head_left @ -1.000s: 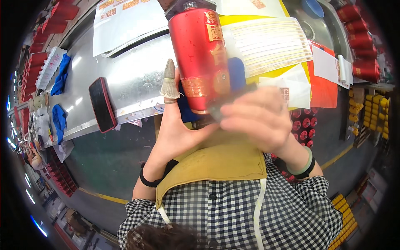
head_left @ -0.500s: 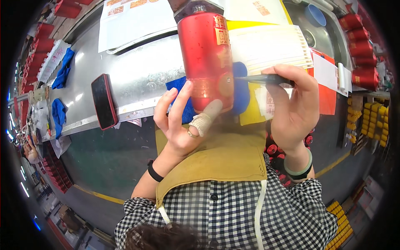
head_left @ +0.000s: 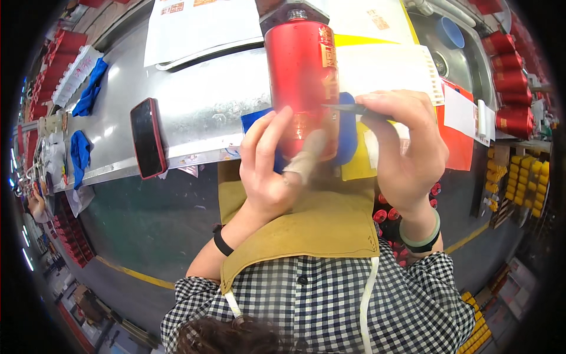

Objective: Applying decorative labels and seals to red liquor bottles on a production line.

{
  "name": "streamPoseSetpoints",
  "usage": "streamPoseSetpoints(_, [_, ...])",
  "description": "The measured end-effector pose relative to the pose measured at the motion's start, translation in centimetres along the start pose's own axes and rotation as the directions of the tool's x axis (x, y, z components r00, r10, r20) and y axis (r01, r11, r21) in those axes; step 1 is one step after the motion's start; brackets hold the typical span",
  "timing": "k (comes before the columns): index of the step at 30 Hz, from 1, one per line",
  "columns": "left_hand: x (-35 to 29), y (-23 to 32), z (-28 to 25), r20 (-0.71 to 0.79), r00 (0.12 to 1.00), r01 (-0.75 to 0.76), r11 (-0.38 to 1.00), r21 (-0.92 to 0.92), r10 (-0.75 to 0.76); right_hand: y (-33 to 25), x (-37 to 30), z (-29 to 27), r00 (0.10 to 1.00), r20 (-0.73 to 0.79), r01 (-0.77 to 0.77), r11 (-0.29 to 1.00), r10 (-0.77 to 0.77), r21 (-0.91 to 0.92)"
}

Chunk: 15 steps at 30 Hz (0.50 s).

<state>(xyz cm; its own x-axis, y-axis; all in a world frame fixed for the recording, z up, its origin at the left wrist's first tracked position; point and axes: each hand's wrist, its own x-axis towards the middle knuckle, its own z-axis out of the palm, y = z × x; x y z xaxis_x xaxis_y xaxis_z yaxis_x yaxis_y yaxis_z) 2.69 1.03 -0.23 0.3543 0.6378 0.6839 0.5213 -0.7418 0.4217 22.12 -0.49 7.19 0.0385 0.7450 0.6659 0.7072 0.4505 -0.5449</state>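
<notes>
A glossy red bottle [head_left: 298, 71] with gold lettering along its right side lies with its neck away from me, against a dark metal piece [head_left: 292, 13]. My left hand [head_left: 268, 168] holds the bottle's near end, fingers on the left side; its thumb wears a beige finger cover [head_left: 306, 156] and presses on the gold-patterned band there. Between thumb and fingers of my right hand [head_left: 410, 141] is a slim dark pointed tool [head_left: 348, 108], like tweezers. Its tip is at the bottle's right side; contact cannot be made out. The lower bottle is partly hidden and blurred.
Left on the metal table [head_left: 206, 88] lies a phone [head_left: 148, 138], with blue cloths [head_left: 81, 156] beyond. Ruled white sheets [head_left: 383, 71], yellow and red sheets [head_left: 457, 138] lie right of the bottle. A blue bowl [head_left: 450, 32] sits in the sink at far right.
The bottle and my left hand appear further right in view. My right hand has come slightly left, bringing the tool's tip over the bottle's edge. The round gold seal is no longer visible.
</notes>
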Motion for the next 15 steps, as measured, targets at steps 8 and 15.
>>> streamPoseSetpoints(8, [-1.2, -1.0, -0.1, -0.031, 0.997, 0.060, 0.992, -0.114, -0.064, -0.4, -0.2, 0.3, 1.000, 0.006, 0.002, 0.999, -0.002, -0.039])
streamPoseSetpoints(15, [-1.1, -1.7, 0.0, 0.127, 0.893, 0.447, 0.817, -0.366, -0.432, -1.2, -0.9, 0.5, 0.946, 0.269, 0.196, 0.980, -0.182, -0.027])
